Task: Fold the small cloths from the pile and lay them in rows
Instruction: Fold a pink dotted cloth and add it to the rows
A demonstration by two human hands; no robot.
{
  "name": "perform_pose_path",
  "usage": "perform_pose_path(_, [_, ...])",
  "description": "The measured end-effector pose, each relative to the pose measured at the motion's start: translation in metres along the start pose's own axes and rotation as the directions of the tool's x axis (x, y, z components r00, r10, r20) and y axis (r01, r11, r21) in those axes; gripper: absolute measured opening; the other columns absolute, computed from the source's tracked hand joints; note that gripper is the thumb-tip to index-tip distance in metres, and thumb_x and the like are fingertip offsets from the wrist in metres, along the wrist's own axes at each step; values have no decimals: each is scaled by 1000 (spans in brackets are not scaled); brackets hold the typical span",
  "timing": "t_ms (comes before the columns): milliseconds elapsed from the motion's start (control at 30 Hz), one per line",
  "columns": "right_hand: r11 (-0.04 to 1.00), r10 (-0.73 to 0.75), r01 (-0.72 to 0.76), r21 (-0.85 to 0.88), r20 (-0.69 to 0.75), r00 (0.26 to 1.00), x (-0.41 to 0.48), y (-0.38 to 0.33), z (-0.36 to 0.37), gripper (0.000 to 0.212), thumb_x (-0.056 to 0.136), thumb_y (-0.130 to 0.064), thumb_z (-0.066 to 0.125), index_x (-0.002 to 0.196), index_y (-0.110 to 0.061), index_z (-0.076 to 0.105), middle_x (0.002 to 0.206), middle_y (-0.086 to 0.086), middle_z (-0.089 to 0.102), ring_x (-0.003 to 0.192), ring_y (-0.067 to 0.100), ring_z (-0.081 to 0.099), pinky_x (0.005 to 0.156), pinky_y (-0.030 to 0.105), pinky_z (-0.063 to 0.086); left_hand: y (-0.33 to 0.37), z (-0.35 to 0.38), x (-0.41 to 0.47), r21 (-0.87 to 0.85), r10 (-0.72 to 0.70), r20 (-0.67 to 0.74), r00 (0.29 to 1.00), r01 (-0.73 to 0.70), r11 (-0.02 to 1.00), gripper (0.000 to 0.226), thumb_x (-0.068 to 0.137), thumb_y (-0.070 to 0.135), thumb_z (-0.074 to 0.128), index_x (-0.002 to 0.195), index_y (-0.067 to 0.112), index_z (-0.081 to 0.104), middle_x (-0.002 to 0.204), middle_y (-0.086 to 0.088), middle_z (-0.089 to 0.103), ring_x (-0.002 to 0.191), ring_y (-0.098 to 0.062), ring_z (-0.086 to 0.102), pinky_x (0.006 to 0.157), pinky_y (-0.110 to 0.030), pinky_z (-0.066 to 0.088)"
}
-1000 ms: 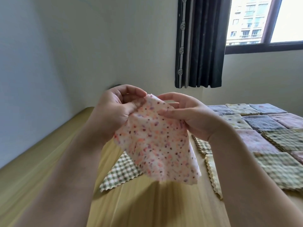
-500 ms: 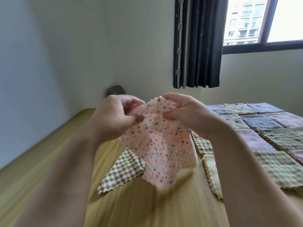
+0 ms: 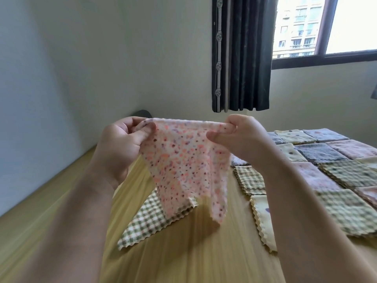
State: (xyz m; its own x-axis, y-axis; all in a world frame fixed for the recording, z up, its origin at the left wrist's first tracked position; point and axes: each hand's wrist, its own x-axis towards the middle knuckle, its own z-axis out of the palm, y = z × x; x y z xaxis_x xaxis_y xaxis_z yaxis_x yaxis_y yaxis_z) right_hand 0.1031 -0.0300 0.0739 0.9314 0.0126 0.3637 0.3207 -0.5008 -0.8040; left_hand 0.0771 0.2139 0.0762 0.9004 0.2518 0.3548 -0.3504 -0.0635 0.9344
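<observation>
Head view: your left hand point(image 3: 120, 144) and right hand point(image 3: 240, 137) pinch the floral cloth's point(image 3: 183, 164) top corners. Folded cloths point(image 3: 330, 160) lie in rows at 3 o'clock.

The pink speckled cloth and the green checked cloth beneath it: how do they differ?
The pink speckled cloth hangs pinched at its top edge between the left hand and the right hand; the green checked cloth lies flat on the wooden surface. The pink cloth bears scattered dots, the green cloth a grid. Both have zigzag edges.

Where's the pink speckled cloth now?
The pink speckled cloth hangs centre in the head view, pinched between left hand and right hand, above the green-and-white checked cloth.
</observation>
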Motion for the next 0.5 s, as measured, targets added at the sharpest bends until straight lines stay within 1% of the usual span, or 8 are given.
perform_pose_path(33, [1000,1,-1,-1,-34,999,1,0,-2,40,81,-36,83,79,-9,53,72,-1,53,58,11,47,50,22,40,0,0,0,-6,12,-21,1000,-12,1000,14,91,13,72,104,8,72,93,0,77,90,-10,71,77,-23,56])
perform_pose_path(100, [1000,6,-5,10,-81,997,2,1,-4,38,82,-34,83,78,-8,55,72,-1,55,59,12,51,50,23,43,1,1,-1,6,45,-60,997,-45,999,12,90,12,74,101,9,71,86,6,77,85,-6,72,70,-18,55])
perform_pose_path(200, [999,22,-18,30,-119,993,2,2,-6,38,82,-30,83,70,-12,51,66,-3,53,53,11,49,50,25,43,2,3,-3,60,95,-125,988,-88,994,11,89,11,75,93,12,65,66,16,71,64,5,65,51,-10,46])
perform_pose_path(233, [998,45,-39,54,-108,993,1,2,-7,38,83,-29,82,69,-11,52,65,-2,58,52,11,54,52,26,48,2,4,-4,67,104,-144,984,-95,993,12,89,10,75,91,12,63,63,16,68,57,7,62,48,-8,43])
perform_pose_path(300, [988,94,-86,130,-58,994,2,2,-7,33,84,-27,81,79,0,64,71,6,72,56,15,66,58,32,58,3,5,-5,95,109,-176,978,-93,991,12,91,10,73,89,15,62,70,13,67,52,8,59,44,-7,40])
perform_pose_path(400, [985,121,-117,127,-24,992,2,1,-6,33,86,-26,78,95,4,69,87,19,75,60,21,64,54,32,52,3,3,-6,174,92,-198,976,-57,983,7,96,14,69,91,18,65,80,5,70,56,0,61,43,-15,44])
perform_pose_path(433, [982,127,-124,144,-16,992,2,1,-5,32,88,-24,77,98,5,68,90,21,74,62,25,67,57,33,56,3,3,-5,164,73,-197,978,-40,986,6,98,14,67,92,17,65,82,4,71,58,-5,64,45,-19,49])
perform_pose_path(500, [962,148,-146,232,9,989,3,2,-4,31,90,-20,75,103,6,65,96,22,73,73,31,75,63,44,64,3,4,-6,91,41,-189,981,-24,996,7,100,10,63,95,14,64,84,3,74,63,-12,71,56,-28,60])
